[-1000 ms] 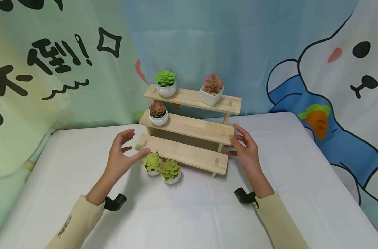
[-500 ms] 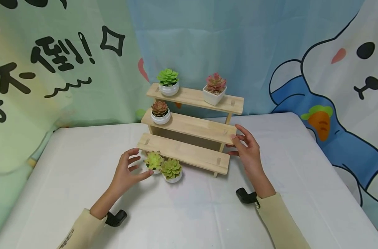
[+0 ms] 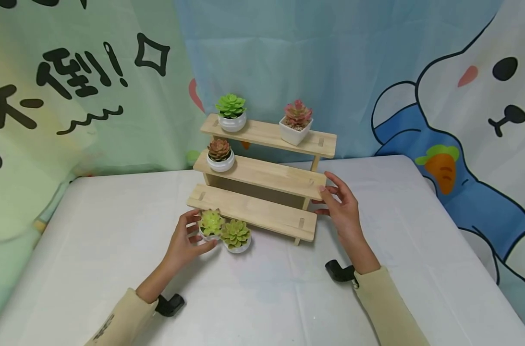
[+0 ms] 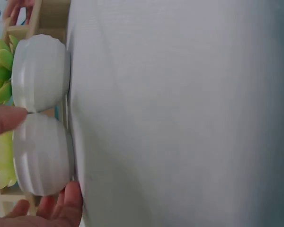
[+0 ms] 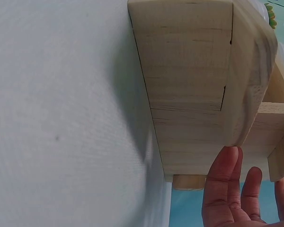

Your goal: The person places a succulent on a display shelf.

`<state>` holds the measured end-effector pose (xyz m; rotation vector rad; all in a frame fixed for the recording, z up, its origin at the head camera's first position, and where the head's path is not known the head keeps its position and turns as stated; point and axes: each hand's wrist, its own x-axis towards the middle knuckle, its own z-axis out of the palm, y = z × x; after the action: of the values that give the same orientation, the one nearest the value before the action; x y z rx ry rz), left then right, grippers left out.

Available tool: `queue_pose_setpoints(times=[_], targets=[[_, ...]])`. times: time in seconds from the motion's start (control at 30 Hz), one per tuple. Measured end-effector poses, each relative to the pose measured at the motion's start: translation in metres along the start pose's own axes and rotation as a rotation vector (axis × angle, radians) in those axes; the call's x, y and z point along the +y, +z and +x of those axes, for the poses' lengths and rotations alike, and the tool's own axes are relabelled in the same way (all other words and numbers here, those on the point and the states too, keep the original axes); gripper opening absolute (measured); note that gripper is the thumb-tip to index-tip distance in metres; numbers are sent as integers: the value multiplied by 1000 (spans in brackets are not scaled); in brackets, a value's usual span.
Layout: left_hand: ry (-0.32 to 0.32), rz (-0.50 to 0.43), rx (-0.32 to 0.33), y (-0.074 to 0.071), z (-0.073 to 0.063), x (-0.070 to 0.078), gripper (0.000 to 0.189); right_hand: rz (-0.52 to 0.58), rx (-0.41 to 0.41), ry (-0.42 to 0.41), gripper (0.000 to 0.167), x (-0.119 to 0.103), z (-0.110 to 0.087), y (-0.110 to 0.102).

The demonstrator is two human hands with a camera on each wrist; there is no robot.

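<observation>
On the white table stands a three-tier wooden plant stand [image 3: 253, 206]. My right hand [image 3: 343, 206] pinches the right end of its middle shelf; the right wrist view shows fingertips [image 5: 229, 156] against the shelf's edge. Two light-green potted succulents sit before the lowest shelf. Around the left one [image 3: 211, 223] my left hand [image 3: 186, 245] curls, fingers at its outer side and thumb on the near side. In the left wrist view fingertips touch its white pot [image 4: 42, 156], and the thumb lies by the gap to the neighbouring pot [image 4: 40, 73]. The right succulent [image 3: 236, 234] is not held.
The top shelf bears a bright green succulent [image 3: 231, 113] at left and a pinkish one in a square pot [image 3: 296, 122] at right. A reddish-brown succulent [image 3: 220, 154] stands at the middle shelf's left end. A printed curtain [image 3: 340, 72] hangs behind the table [image 3: 279, 298].
My left hand has come down and right from the lowest shelf's left end to the left light-green succulent, its fingers closing around the pot. My right hand keeps its hold on the middle shelf.
</observation>
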<state>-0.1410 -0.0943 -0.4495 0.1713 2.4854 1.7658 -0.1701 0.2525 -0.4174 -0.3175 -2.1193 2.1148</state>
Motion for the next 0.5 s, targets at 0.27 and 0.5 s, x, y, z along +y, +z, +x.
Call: queue_pose_setpoints(times=[0.27, 0.5], targets=[[-62, 63, -8, 4, 7, -1, 73, -12, -11, -18, 49, 1, 0, -2], [-80, 117, -17, 6, 9, -2, 71, -3, -14, -16, 46, 2, 0, -2]])
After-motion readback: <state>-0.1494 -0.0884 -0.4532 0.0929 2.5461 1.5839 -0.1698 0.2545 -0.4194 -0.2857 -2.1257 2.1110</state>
